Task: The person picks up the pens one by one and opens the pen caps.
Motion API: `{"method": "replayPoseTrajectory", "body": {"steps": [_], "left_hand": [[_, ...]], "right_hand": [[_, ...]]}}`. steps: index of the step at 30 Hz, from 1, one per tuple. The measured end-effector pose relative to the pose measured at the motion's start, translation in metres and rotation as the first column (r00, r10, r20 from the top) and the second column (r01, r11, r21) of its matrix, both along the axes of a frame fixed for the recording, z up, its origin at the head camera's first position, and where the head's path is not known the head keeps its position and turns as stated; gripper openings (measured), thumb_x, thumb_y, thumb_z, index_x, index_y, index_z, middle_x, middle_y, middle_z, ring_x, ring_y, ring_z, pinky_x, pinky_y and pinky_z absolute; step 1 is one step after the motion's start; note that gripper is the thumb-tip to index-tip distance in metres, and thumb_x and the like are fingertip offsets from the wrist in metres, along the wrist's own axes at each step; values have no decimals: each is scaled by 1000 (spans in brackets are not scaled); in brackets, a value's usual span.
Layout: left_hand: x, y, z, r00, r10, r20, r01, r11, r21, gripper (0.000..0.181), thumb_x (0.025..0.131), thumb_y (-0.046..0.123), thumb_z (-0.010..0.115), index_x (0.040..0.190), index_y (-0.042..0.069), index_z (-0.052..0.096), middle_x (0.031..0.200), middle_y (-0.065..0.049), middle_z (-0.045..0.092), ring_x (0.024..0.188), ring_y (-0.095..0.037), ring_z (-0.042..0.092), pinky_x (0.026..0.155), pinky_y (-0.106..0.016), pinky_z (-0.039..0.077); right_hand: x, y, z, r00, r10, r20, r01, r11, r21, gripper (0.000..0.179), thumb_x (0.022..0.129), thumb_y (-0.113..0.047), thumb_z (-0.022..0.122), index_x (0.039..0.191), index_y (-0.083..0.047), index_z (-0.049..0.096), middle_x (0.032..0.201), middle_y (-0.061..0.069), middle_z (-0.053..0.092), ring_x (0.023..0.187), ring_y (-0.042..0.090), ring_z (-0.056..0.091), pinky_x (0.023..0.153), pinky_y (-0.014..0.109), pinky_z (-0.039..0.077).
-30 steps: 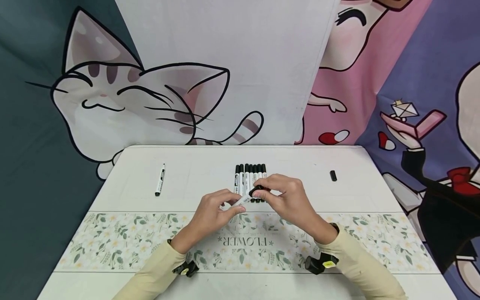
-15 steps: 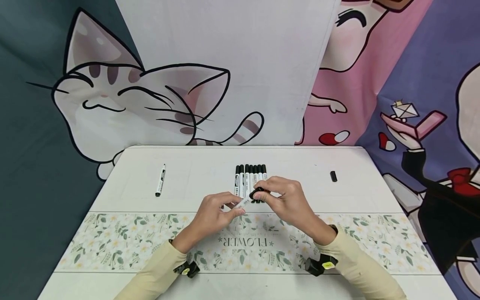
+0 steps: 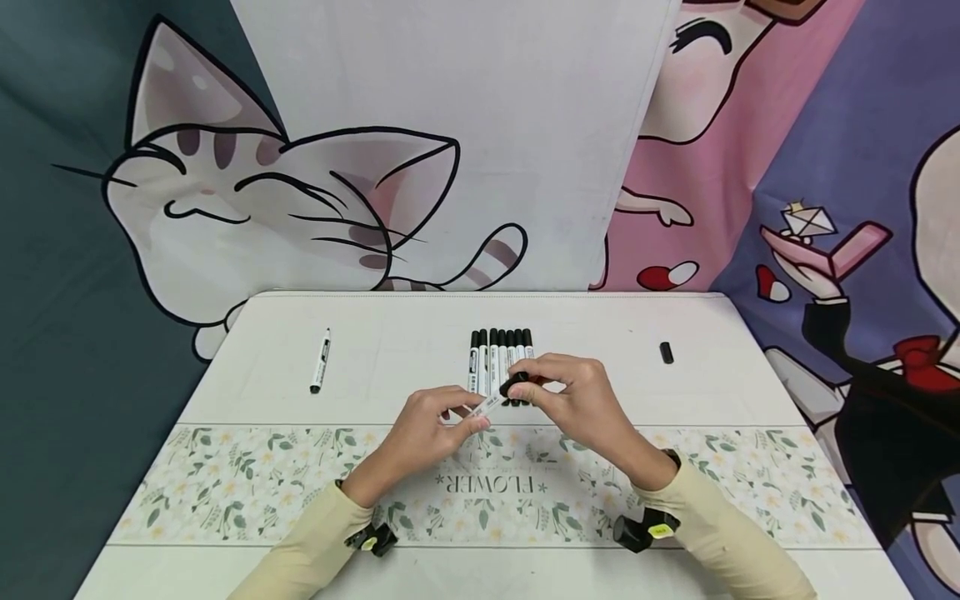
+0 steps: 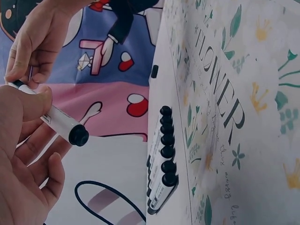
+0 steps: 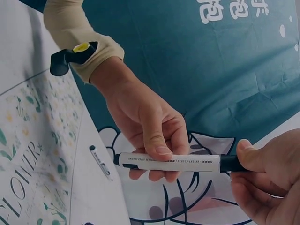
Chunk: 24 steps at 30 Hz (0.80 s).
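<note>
A white marker with a black cap is held between the two hands, over the near end of a row of markers. My left hand pinches its white barrel between thumb and fingers. At the other end my right hand pinches the black cap, which is on the barrel. In the left wrist view the marker's black tail end sticks out past the left thumb. Behind the hands the capped markers lie side by side on the table, their near ends partly hidden.
An uncapped marker lies at the left of the white table. A loose black cap lies at the right. A floral strip crosses the table, and cartoon cloths hang behind it.
Both hands stay nearly in place with the marker between them; only slight shifts of the fingers show. The things on the table have not moved.
</note>
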<state>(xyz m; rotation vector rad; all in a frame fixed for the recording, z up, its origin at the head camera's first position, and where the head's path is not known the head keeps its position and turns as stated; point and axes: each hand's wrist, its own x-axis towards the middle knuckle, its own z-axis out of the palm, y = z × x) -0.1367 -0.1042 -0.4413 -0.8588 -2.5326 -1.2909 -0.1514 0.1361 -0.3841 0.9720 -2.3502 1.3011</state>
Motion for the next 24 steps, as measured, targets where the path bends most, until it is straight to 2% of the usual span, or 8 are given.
{"method": "replayPoseTrajectory", "body": {"steps": [7, 11, 17, 21, 24], "left_hand": [[-1, -4, -2, 1000, -2, 24, 2, 1000, -10, 24, 90, 18, 80, 112, 11, 78, 101, 4, 76, 87, -9, 69, 68, -27, 57], [-1, -7, -3, 1000, 7, 18, -7, 1000, -21, 25, 91, 20, 79, 113, 10, 78, 104, 3, 76, 89, -9, 69, 72, -27, 58], [-2, -14, -2, 998, 58, 24, -57, 998, -34, 23, 92, 21, 78, 112, 11, 78, 101, 5, 76, 86, -6, 66, 76, -27, 57], [-1, -19, -1, 995, 96, 29, -95, 994, -48, 25, 93, 23, 77, 113, 10, 78, 102, 3, 76, 88, -7, 67, 77, -29, 57], [0, -24, 0, 992, 123, 31, -121, 992, -45, 27, 93, 23, 77, 115, 8, 77, 103, 1, 76, 90, -10, 68, 76, -30, 57]], "right_hand": [[0, 3, 4, 1000, -16, 8, 16, 1000, -3, 21, 85, -11, 82, 106, -12, 80, 99, -3, 78, 85, 9, 72, 68, 24, 59], [0, 5, 5, 999, -50, -16, 50, 999, -15, 23, 83, -10, 84, 106, -12, 80, 97, -2, 78, 83, 9, 71, 69, 26, 60], [-1, 13, 7, 990, -120, -68, 119, 993, -27, 27, 78, -8, 88, 104, -12, 81, 87, -5, 76, 78, 6, 68, 71, 21, 57], [-1, 19, 7, 986, -154, -67, 153, 988, -26, 29, 77, -9, 89, 104, -13, 81, 89, -5, 77, 79, 6, 68, 69, 16, 53], [-1, 25, 5, 983, -178, -54, 177, 984, -17, 29, 77, -10, 89, 105, -15, 81, 89, -5, 77, 79, 7, 69, 62, 15, 49]]}}
